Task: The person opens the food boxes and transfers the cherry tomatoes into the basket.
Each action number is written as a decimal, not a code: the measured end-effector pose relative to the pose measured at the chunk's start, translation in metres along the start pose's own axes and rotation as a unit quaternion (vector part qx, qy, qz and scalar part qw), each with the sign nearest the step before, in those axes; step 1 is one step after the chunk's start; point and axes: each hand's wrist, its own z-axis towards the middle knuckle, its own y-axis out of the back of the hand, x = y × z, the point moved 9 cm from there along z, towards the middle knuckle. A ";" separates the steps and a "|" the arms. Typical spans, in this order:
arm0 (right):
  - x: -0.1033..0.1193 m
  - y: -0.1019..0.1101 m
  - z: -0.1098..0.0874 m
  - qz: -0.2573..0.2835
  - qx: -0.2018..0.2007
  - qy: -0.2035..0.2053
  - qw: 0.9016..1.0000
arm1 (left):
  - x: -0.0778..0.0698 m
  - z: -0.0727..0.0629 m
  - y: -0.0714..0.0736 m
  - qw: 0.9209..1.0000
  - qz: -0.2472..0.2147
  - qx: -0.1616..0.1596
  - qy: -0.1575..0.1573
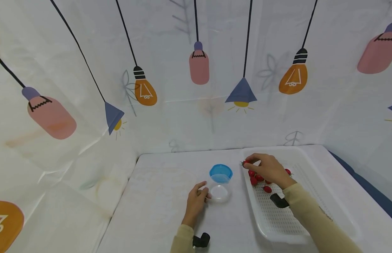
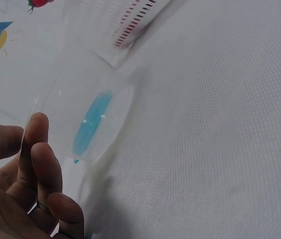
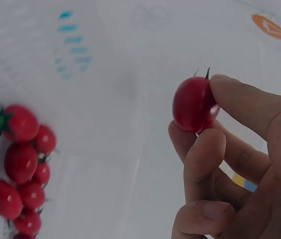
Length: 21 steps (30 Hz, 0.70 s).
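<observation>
My left hand (image 1: 196, 202) pinches the rim of a clear plastic bowl (image 2: 115, 107) between thumb and fingers. In the head view that clear bowl (image 1: 220, 194) is on the white table, in front of a blue bowl (image 1: 220, 170) and partly overlapping it. With thumb and fingertips, my right hand (image 1: 268, 169) holds a red cherry tomato (image 3: 194, 103) over the far left edge of a white perforated basket (image 1: 257, 223). A green stem still shows on this tomato. Several more cherry tomatoes (image 3: 21, 162) lie in the basket, some hidden under my right hand in the head view.
The basket takes up the right side of the table (image 1: 158, 196), its rim raised all round. Behind the table hangs a white cloth (image 1: 170, 123) printed with lamps and bulbs, and it also runs along the left side.
</observation>
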 end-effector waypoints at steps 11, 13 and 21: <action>-0.047 0.026 -0.010 -0.058 -0.017 -0.006 0.998 | 0.000 0.000 0.001 1.000 0.000 0.000 -0.001; -0.056 0.029 -0.013 -0.072 -0.019 -0.012 0.997 | 0.000 0.000 0.001 1.000 -0.001 0.000 0.000; -0.093 0.030 -0.025 -0.128 -0.004 -0.035 0.991 | 0.002 0.000 0.002 1.000 -0.001 0.001 0.002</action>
